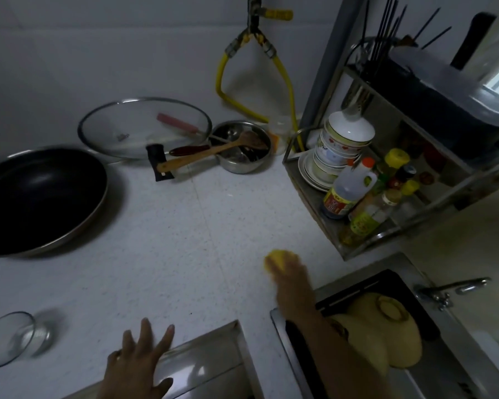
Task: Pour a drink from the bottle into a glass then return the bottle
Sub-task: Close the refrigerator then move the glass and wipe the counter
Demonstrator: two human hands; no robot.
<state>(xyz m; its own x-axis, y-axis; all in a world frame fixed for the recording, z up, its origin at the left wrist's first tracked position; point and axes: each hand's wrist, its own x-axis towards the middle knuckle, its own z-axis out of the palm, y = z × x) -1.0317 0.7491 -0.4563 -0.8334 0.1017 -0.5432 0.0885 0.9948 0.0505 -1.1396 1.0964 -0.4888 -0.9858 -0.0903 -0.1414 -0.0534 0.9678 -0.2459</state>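
An empty clear glass (15, 338) stands on the white counter (185, 226) at the lower left. Several bottles (349, 191) with orange and yellow caps stand on the lower shelf of a metal rack (366, 249) at the right. My right hand (291, 275) reaches across the counter below the rack, blurred, with something yellow (274, 259) under its fingers. My left hand (139, 361) lies flat with fingers spread on the counter's front edge, holding nothing, to the right of the glass.
A black wok (38, 197) sits at the left. A glass lid (144, 128) leans on the wall beside a steel pot (242, 148) with a wooden spatula. Stacked bowls (340, 145) fill the rack. A sink (386, 335) with yellow bowls and a tap (455, 286) lies lower right.
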